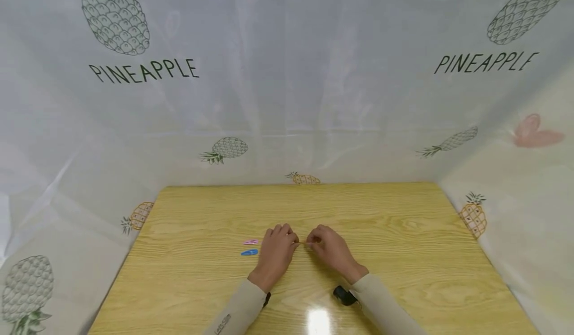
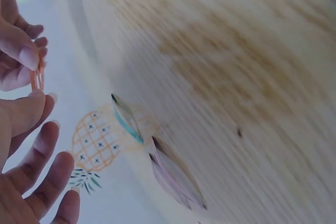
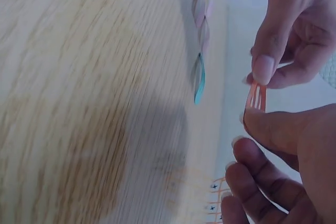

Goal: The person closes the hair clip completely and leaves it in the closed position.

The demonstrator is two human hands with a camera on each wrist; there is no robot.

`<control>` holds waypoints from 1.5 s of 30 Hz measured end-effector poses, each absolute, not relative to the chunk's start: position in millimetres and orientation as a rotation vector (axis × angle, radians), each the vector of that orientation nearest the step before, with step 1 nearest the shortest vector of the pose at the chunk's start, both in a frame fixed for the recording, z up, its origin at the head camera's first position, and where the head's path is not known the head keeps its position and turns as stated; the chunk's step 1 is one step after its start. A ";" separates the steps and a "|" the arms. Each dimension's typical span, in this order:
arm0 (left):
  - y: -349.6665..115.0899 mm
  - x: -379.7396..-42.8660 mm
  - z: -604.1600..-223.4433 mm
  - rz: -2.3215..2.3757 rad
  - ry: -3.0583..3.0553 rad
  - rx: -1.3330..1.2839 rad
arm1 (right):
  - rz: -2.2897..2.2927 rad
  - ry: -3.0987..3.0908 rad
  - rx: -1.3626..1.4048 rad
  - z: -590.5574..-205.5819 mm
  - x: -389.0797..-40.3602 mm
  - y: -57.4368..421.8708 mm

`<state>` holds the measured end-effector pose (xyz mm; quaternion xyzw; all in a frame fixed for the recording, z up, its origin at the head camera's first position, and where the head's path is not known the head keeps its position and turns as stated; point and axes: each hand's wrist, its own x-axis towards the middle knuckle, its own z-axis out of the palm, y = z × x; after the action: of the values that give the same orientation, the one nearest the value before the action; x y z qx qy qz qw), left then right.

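Note:
Between my two hands is a small orange snap hair clip (image 3: 256, 97), held in the air above the wooden table. My left hand (image 1: 277, 251) pinches one end between thumb and index finger; my right hand (image 1: 333, 251) pinches the other end the same way. In the left wrist view the clip (image 2: 38, 78) shows only as a short slotted strip, its ends hidden by the fingertips. The other fingers of both hands are loosely bent. Left of my left hand, a pink hair clip (image 1: 250, 242) and a blue hair clip (image 1: 249, 252) lie on the table.
In the right wrist view, several pink and teal clips (image 3: 201, 27) lie in a row. The wood-grain table (image 1: 394, 225) meets a white curtain (image 1: 287, 90) with pineapple prints at its back and sides. A black device (image 1: 344, 295) sits at my right wrist.

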<state>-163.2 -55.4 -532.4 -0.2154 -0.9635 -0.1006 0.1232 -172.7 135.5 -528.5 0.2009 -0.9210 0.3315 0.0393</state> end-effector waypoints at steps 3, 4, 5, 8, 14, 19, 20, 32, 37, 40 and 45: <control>-60.2 -159.8 -531.1 -0.321 -2.798 -0.639 | 1.007 -2.831 0.683 -529.0 -172.9 134.6; -61.8 -158.6 -530.9 -0.342 -2.794 -0.645 | 1.012 -2.829 0.709 -529.3 -172.9 134.6; -63.6 -157.5 -530.7 -0.375 -2.790 -0.652 | 1.024 -2.828 0.734 -529.6 -173.0 134.6; -68.9 -154.5 -531.0 -0.492 -2.779 -0.670 | 1.079 -2.807 0.808 -530.6 -173.3 135.1; -79.3 -151.4 -528.7 -0.661 -2.772 -0.741 | 1.158 -2.774 0.978 -532.5 -173.7 137.9; -86.5 -149.3 -527.9 -0.786 -2.760 -0.827 | 1.259 -2.753 1.097 -533.4 -174.2 139.8; -87.8 -149.0 -528.3 -0.806 -2.757 -0.835 | 1.287 -2.746 1.113 -533.9 -174.4 140.1; -95.1 -149.8 -525.3 -0.927 -2.784 -0.750 | 1.067 -2.565 1.134 -539.5 -171.7 134.6; -97.2 -150.6 -525.8 -1.083 -2.816 -0.731 | 0.923 -2.456 1.169 -543.2 -173.7 132.1; -98.9 -150.4 -526.3 -1.193 -2.831 -0.724 | 0.879 -2.406 1.181 -543.9 -174.6 131.2; -98.0 -150.2 -528.0 -1.204 -2.841 -0.676 | 0.849 -2.403 1.154 -543.3 -174.3 129.6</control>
<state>-150.2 -98.0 -528.0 -0.2141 -0.8994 -0.3810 -0.0087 -174.3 129.6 -543.3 0.4065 -0.8463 0.2988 0.1709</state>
